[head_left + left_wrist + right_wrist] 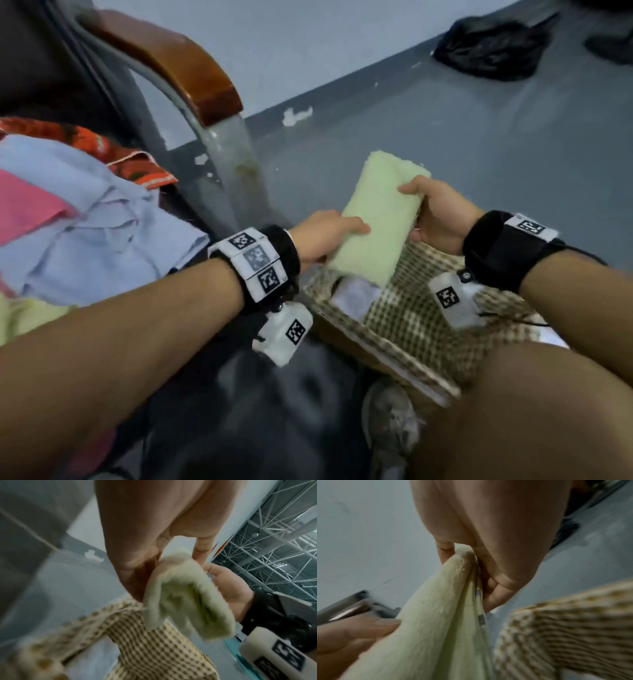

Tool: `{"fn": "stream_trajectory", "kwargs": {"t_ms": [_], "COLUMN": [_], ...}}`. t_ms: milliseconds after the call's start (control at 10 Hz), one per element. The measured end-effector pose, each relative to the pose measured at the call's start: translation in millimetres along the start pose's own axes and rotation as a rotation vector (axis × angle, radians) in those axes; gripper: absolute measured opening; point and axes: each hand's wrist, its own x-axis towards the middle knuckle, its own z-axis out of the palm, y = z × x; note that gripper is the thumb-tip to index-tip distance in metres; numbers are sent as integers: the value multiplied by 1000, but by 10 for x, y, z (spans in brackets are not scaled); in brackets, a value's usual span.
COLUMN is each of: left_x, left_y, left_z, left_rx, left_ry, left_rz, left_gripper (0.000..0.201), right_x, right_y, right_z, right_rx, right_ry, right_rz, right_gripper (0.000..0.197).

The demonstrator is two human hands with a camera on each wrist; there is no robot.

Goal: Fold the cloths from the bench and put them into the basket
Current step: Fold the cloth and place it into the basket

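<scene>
Folded green towel (375, 219) held by both hands above basket (404, 329)

bench (191, 205), heaped cloths (96, 233), floor (445, 137), basket (411, 329)

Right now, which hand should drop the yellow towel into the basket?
Probably the right hand: it grips the folded towel directly above the woven basket. The left hand grips its other side, nearer the bench.

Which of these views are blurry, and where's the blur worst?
Head view: the towel is fairly sharp, the bottom foreground smeared. Left wrist view: towel and basket soft. Right wrist view: basket badly streaked, towel clearer.
</scene>
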Motion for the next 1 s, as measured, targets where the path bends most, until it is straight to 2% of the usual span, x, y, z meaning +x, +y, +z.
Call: {"fn": "stream_trajectory", "kwargs": {"t_ms": [100, 200, 300, 400, 500, 600, 700, 800, 900, 1000], "left_x": [486, 847, 1151, 1458, 1709, 1917, 2158, 2184, 2184, 2160], "left_y": [-220, -465, -653, -849, -1054, -1227, -1579, -1734, -1752, -1639], "left_z": [549, 934, 1147, 1196, 1189, 1185, 1081, 1043, 1031, 1056], "left_rx": [152, 281, 470, 561, 564, 618, 747, 851, 842, 729], "left_ry": [-90, -212, -316, -346, -308, -265, -232, -233, -213, -225], "left_rz": [-177, -408, -513, -586, -670, -647, -543, -515, -487, -479], "left_gripper": [35, 40, 33, 32, 51, 51, 48, 44, 45, 37], "right_x": [19, 93, 223, 448, 734, 967, 1114, 1188, 1238, 1224], "right_y": [576, 1186, 1689, 2023, 2251, 2469, 2725, 2909, 2895, 2680], "right_z": [-601, -946, -1068, -1089, -1075, -1039, -981, -934, -934, -944], "right_rx": [56, 62, 88, 112, 145, 190, 218, 194, 124, -74], "right_ry": [105, 201, 239, 306, 289, 289, 285, 276, 270, 247], "right_rz": [126, 257, 379, 476, 561, 615, 664, 714, 716, 690], "right_gripper": [41, 42, 38, 37, 39, 39, 50, 58, 61, 65]}}
